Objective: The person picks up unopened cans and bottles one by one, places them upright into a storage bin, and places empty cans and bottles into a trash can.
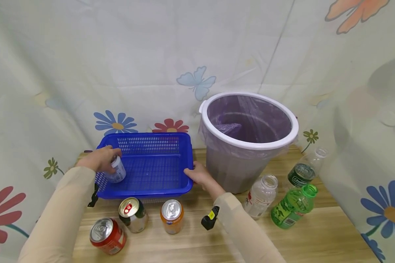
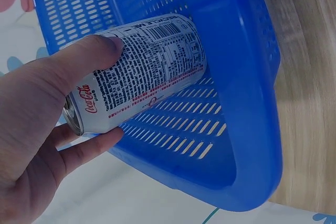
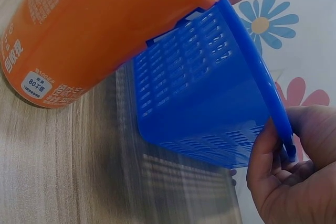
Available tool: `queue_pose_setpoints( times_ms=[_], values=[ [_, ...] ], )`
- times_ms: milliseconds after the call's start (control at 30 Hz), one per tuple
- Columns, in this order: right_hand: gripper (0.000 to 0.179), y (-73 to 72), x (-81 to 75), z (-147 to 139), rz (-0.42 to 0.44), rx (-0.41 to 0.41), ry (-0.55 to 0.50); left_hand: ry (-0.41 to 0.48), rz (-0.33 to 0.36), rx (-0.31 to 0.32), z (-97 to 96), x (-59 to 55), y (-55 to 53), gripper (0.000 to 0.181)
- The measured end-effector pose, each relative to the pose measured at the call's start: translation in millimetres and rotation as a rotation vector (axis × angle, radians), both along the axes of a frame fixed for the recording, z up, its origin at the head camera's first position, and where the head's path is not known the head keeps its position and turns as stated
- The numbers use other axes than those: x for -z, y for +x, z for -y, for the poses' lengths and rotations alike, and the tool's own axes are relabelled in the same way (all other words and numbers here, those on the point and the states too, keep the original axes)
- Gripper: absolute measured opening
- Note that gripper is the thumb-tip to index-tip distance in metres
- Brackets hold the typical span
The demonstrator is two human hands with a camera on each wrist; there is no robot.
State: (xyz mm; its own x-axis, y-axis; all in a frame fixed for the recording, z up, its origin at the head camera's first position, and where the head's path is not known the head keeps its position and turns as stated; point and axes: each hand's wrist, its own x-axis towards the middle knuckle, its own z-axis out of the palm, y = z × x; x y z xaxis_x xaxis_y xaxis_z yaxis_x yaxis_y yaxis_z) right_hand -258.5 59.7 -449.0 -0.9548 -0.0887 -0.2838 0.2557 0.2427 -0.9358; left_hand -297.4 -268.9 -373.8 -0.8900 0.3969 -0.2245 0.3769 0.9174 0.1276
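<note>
In the head view my left hand [image 1: 102, 159] holds a white Coca-Cola can [image 1: 117, 171] inside the left end of the blue plastic basket [image 1: 176, 191]. The left wrist view shows the thumb on the can's printed side [image 2: 152, 61] and fingers beneath it; the can's base is near the basket's floor. At the basket's right end, my right hand [image 1: 200, 174] pinches the rim, thumb on one side and fingers on the other, as the right wrist view shows with the hand [image 3: 294, 166]. Just in front of the basket stand an orange Fanta can [image 1: 172, 216] and a dark green-and-white can [image 1: 133, 215].
A red can [image 1: 108, 236] stands at the front left. Right of the basket is a lined grey bin [image 1: 247, 146] with a white rim. Beyond it stand a clear bottle [image 1: 260, 195], a green bottle [image 1: 294, 206] and a dark-labelled clear bottle [image 1: 306, 170]. A flowered cloth hangs behind.
</note>
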Motion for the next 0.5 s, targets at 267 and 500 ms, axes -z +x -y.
queue_pose_setpoints(
  times_ms=[267,500],
  values=[
    [0.031,0.7,-1.0,-0.2,0.0,0.002,0.005,-0.002,0.02,-0.032,-0.4,1.4,-4.8,0.053],
    [0.031,1.1,-1.5,-0.3,0.006,-0.003,-0.003,0.009,0.033,-0.062,0.1,6.9,-7.4,0.055]
  ],
)
